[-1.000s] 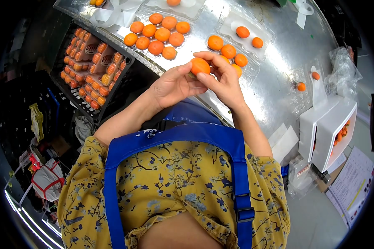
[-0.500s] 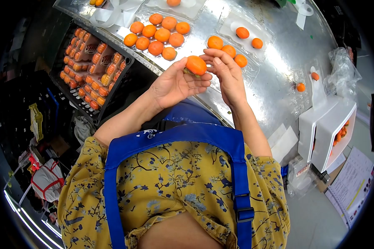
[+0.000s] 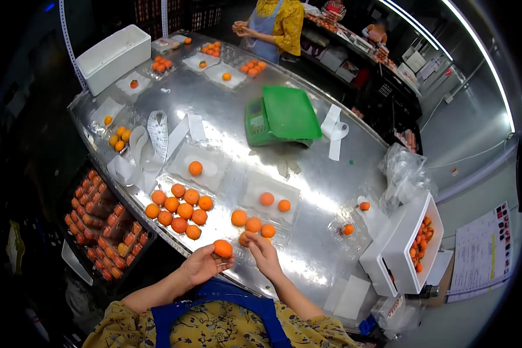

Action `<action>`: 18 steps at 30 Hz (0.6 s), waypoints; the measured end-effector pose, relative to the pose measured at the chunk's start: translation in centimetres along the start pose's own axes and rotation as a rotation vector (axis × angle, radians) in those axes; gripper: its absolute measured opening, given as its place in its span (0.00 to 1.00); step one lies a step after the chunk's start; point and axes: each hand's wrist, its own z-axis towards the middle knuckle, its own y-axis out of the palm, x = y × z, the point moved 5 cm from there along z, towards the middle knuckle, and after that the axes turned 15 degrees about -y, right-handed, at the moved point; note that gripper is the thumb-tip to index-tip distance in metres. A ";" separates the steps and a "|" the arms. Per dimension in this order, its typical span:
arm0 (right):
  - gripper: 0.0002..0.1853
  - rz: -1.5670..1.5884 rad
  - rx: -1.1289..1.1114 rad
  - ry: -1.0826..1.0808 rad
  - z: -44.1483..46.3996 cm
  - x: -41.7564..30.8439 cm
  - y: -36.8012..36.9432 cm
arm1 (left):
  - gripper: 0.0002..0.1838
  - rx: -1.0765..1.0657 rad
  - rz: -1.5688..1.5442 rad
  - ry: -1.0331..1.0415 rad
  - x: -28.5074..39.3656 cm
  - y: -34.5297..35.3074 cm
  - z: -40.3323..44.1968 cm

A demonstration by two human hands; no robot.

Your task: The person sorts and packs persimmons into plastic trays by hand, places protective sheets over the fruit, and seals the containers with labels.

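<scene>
My left hand (image 3: 202, 265) holds an orange mandarin (image 3: 223, 249) in its fingers, palm turned up, over the near edge of the metal table. Just right of it, my right hand (image 3: 265, 255) has its fingers stretched out and partly bent. Its fingertips overlap another mandarin (image 3: 243, 239); whether they touch it I cannot tell. Beyond that hand, a short row of mandarins (image 3: 253, 225) sits in a clear plastic tray (image 3: 281, 236). To the left, a fuller clear tray holds several mandarins (image 3: 185, 210).
A green scale (image 3: 290, 113) stands mid-table. White foam boxes are at far left (image 3: 113, 61) and right (image 3: 383, 261), the right one holding small orange fruit. A black crate (image 3: 142, 246) of packed fruit sits lower left. A co-worker in a blue apron (image 3: 267, 35) stands across.
The head view has tilted up, showing the scale, far table and other people. My left hand still holds a mandarin. A mandarin now shows by my right fingertips; my hands are slightly farther apart.
</scene>
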 end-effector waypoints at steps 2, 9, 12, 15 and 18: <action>0.16 -0.131 0.018 -0.064 -1.3 1.2 -1.2 | 0.26 -0.031 -0.010 0.009 -0.1 -0.7 0.1; 0.12 -0.072 0.092 0.058 -3.9 3.7 -2.9 | 0.25 -0.043 -0.024 0.009 0.0 -0.5 0.3; 0.10 -0.087 0.042 0.053 -4.1 3.5 -1.6 | 0.25 -0.050 -0.003 0.016 -0.1 -0.4 0.3; 0.07 -0.159 -0.012 -0.002 -3.8 3.0 -0.4 | 0.25 -0.073 0.021 0.029 0.1 -0.2 0.2; 0.06 -0.368 -0.058 0.006 -2.8 1.1 -0.1 | 0.25 -0.069 0.057 0.062 0.5 0.7 -0.1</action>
